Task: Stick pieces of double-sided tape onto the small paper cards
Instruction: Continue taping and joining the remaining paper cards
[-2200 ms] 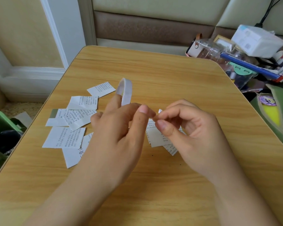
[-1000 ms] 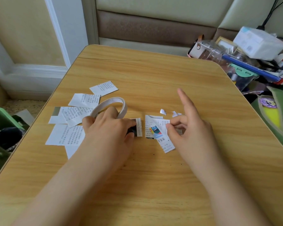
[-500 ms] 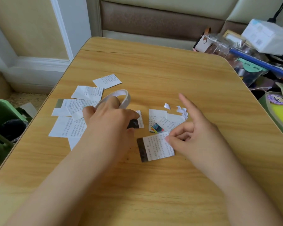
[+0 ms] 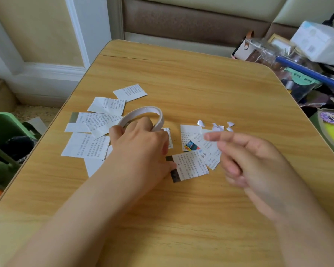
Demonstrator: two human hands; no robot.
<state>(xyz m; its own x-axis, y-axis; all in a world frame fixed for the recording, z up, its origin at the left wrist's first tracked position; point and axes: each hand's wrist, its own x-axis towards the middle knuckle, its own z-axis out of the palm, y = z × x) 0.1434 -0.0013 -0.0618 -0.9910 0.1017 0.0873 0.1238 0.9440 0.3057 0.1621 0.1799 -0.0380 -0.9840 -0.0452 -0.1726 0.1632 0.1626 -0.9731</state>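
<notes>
On table [image 4: 191, 218] centre, left hand [image 4: 141, 149] grip holding tape roll [image 4: 143, 117], right hand [image 4: 255, 162] loosely open, blurred, over cards [image 4: 190, 166].

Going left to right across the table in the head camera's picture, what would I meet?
Green bin → pile of cards → tape roll held by the left hand → card with a dark strip → right hand → cluttered things off the table's right edge.

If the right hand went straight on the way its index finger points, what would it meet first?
The right hand points up-left, its blurred fingertip over the overlapping paper cards. Going on, it would likely meet those first, then the left hand gripping the tape roll. Its height above the table is unclear.
</notes>
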